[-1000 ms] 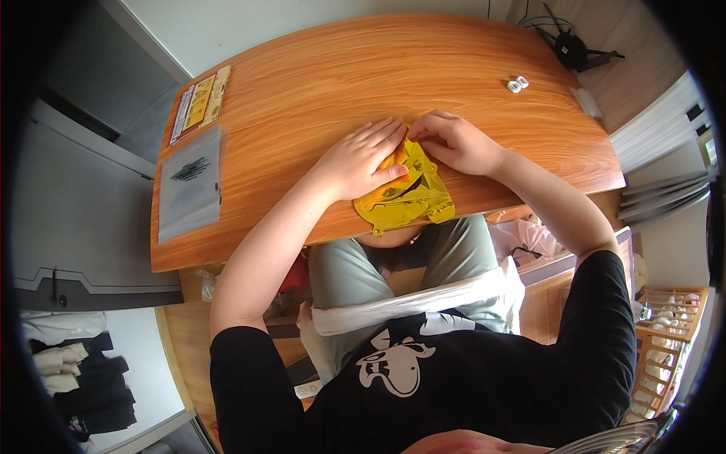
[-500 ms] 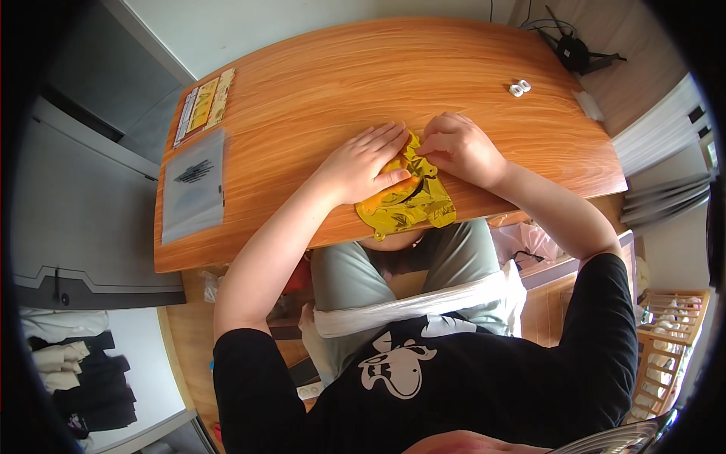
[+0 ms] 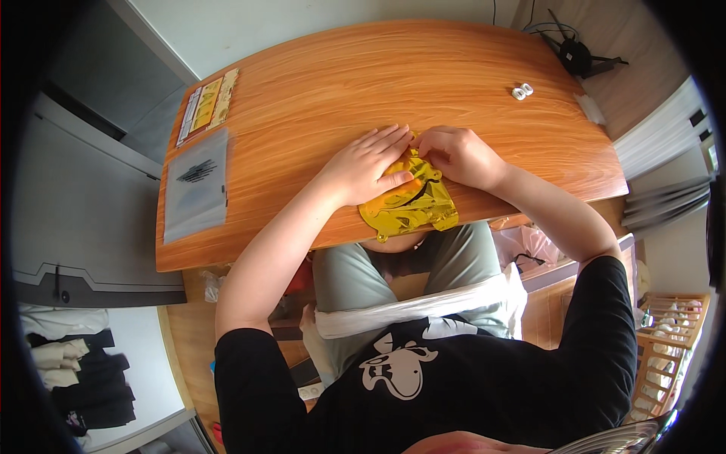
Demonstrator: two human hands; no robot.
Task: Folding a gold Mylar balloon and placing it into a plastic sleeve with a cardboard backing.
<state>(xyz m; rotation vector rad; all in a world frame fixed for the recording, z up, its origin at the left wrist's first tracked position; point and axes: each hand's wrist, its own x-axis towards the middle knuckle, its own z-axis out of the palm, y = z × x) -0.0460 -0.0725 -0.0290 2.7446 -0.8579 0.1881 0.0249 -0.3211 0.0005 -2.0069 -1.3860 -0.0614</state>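
Note:
A flat, shiny yellow foil balloon [image 3: 408, 216], crinkled and with small tabs along its edge, lies at the near edge of the wooden table. My left hand [image 3: 370, 165] rests palm down over its left part, fingers stretched toward the far side and thumb lying across the foil. My right hand [image 3: 463, 157] is closed at the balloon's far end, thumb and fingertips pinching the foil there beside my left fingertips. Part of the balloon is hidden under both hands.
On the table's left lie a printed card pack [image 3: 208, 108] and a translucent sleeve [image 3: 195, 208] holding dark thin sticks. Two small white rings [image 3: 522, 91] sit at the far right. Beyond that corner is a black device with antennas [image 3: 575, 57]. My lap is below the table's near edge.
My right hand has shifted slightly, its fingertips closer to my left fingertips at the balloon's far end. My left hand stays pressed in place on the foil.

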